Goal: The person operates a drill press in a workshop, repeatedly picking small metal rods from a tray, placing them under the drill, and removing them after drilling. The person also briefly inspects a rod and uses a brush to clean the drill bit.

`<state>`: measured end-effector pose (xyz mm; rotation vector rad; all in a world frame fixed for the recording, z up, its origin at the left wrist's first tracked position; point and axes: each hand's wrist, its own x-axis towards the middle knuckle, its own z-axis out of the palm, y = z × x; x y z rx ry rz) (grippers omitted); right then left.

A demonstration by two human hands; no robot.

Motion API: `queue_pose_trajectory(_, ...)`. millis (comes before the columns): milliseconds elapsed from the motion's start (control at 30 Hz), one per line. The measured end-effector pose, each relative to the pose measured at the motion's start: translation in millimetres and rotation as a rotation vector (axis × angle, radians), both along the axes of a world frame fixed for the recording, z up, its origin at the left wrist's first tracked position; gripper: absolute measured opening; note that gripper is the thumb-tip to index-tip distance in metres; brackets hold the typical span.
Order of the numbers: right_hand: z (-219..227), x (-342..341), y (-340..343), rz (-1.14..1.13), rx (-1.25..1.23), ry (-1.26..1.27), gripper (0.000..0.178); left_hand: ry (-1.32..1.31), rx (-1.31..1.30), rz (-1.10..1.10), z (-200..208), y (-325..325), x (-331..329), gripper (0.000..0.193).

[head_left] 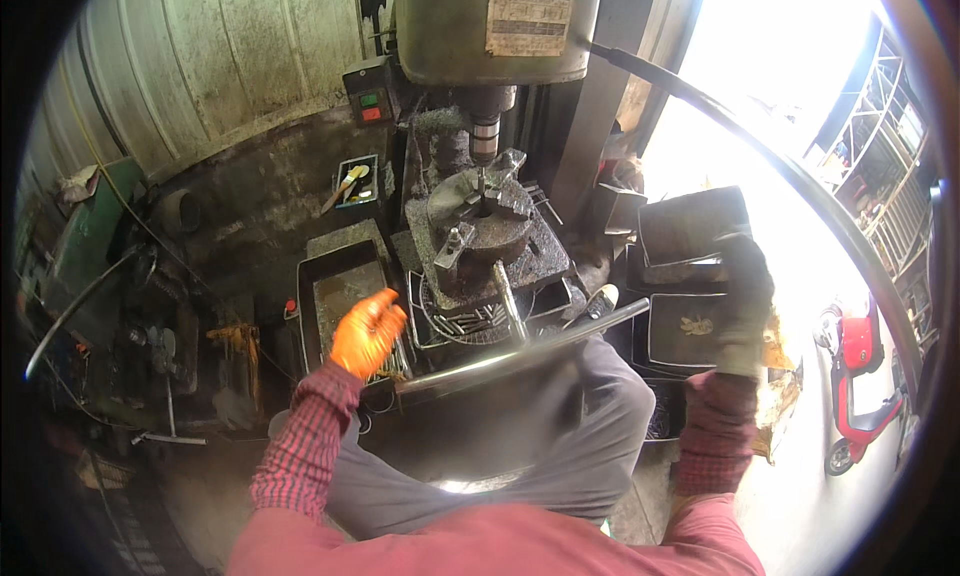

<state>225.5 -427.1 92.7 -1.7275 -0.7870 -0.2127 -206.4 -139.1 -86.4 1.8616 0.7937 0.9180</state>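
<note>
The hands are well apart; the orange-gloved left hand [368,334], fingers loosely bent, is at a rectangular tray [345,284]; the blurred, dark-gloved right hand [746,271] is beside a grey bin [690,224]; I cannot tell whether either grips anything; between and beyond them stands the drill press [497,61].

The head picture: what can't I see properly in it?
In the head view:
Right hand: fingers blurred.
Left hand: palm hidden behind the back of the hand.
Drill machine: top cut off by the upper edge.
Bright opening: glare hides what lies there.
Metal pieces: too small to count, partly hidden by the drill table.
</note>
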Motion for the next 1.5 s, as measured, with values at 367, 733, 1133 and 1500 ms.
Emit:
queue_pose_trajectory(367, -97, -62, 90, 0.24, 0.596, 1.105, 0.057, 0.515, 0.512, -0.43, -77, -50, 29, 0.037)
queue_pose_trajectory(733, -3, -166, 107, 0.575, 0.21, 0.647, 0.051, 0.448, 0.475, -0.263, -56, -105, 108, 0.11)
queue_pose_trajectory(1133, -78, -233, 75, 0.84, -0.053, 0.266, 0.102, 0.428, 0.218, -0.032, 80, 143, 222, 0.044)
queue_pose_trajectory(1500, -135, -135, 55, 0.344, 0.266, 1.073, 0.082, 0.335, 0.15, -0.068, 81, 142, 222, 0.022)
